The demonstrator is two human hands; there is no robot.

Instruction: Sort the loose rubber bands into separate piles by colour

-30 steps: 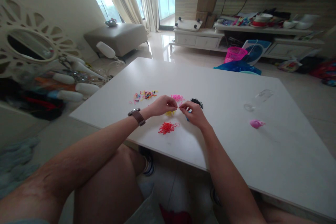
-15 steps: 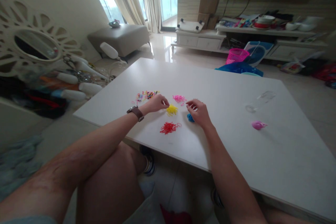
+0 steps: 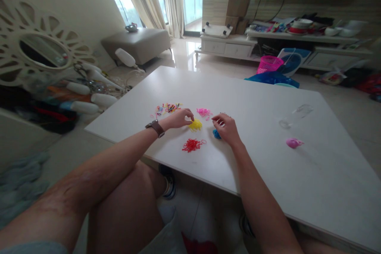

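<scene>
On the white table lie small piles of rubber bands sorted by colour. My left hand, with a watch on its wrist, is at the edge of the yellow rubber bands; thumb and forefinger are bent together in a pinch, and what is between them is too small to tell. Over the blue rubber bands hovers my right hand, partly hiding them, its fingers loosely bent and apart with nothing visible in them. Red rubber bands are nearest me, pink ones farther back.
Mixed-colour rubber bands lie beyond my left wrist. To the right are a clear container on its side and a small pink object. Past the table's far edge stand a pink basket and a blue plastic bag.
My left hand's fingertips have shifted slightly to the right and up at the yellow pile. My right hand stays nearly in place over the blue bands.
</scene>
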